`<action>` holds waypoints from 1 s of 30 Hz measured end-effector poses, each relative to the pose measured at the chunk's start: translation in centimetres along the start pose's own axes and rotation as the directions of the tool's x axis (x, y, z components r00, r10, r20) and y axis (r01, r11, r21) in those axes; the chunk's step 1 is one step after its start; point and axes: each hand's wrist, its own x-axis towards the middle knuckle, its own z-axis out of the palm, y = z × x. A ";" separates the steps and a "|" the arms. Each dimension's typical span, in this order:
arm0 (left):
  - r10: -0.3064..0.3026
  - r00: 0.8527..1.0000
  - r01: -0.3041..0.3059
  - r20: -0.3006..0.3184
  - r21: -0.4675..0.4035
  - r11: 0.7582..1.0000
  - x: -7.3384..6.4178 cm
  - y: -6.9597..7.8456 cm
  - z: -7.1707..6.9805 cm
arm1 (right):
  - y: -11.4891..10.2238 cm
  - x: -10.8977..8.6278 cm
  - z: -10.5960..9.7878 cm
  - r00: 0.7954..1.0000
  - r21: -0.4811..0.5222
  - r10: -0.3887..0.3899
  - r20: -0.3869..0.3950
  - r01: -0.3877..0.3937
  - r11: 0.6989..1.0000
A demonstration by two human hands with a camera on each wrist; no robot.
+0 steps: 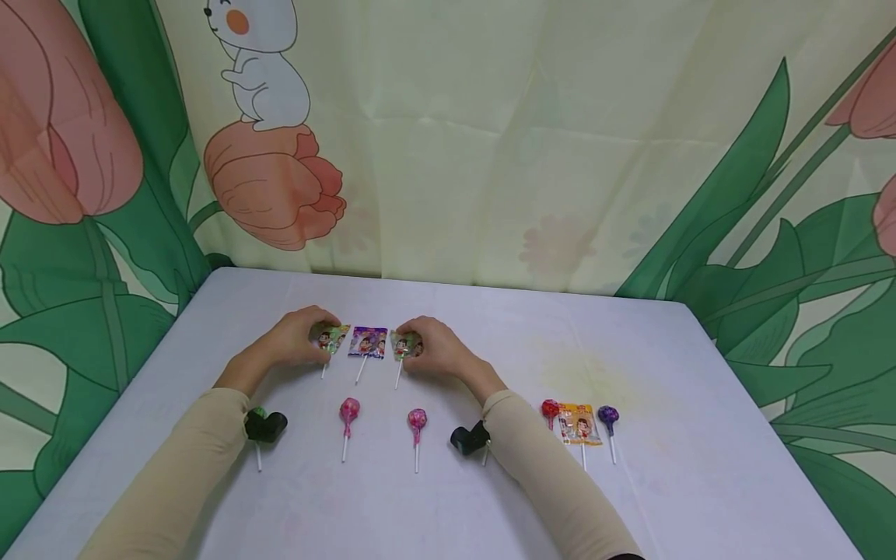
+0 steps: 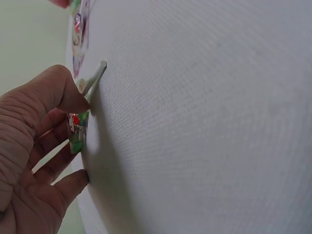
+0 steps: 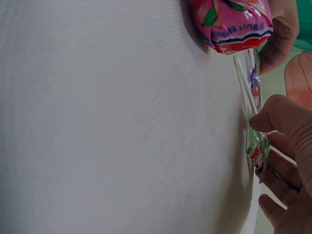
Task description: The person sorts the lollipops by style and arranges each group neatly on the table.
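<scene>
At the back of the table, my left hand (image 1: 301,336) pinches a flat lollipop in a green wrapper (image 1: 334,337) between thumb and fingers. My right hand (image 1: 441,348) grips another flat green-wrapped lollipop (image 1: 404,344) by its side. Between the two lies a flat purple-wrapped lollipop (image 1: 368,342), its stick pointing toward me. In the left wrist view the thumb presses near the stick (image 2: 95,78) of the left green lollipop (image 2: 78,124). The right wrist view shows the right green lollipop (image 3: 257,148) close to the cloth, with the thumb by its stick.
Nearer me stand out two round pink lollipops (image 1: 349,410). A round green lollipop (image 1: 259,411) is partly hidden by the left wrist camera (image 1: 266,426). Right of my right forearm lie a round red lollipop (image 1: 550,409), a flat orange one (image 1: 580,425) and a round purple one (image 1: 608,416).
</scene>
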 end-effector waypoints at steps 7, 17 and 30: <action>-0.006 1.000 0.006 0.001 0.004 1.000 0.0 0.0 0.0 | 0.0 -0.3 -0.1 1.000 -0.023 -0.001 0.004 0.001 1.000; 0.006 1.000 -0.006 -0.006 0.004 1.000 0.0 -0.1 0.1 | -0.3 -0.6 -0.3 1.000 -0.032 0.005 0.007 -0.005 0.999; 0.013 1.000 -0.013 -0.010 0.011 1.000 0.2 -0.4 0.3 | -0.3 -2.3 -0.9 1.000 -0.052 0.004 0.007 -0.003 0.999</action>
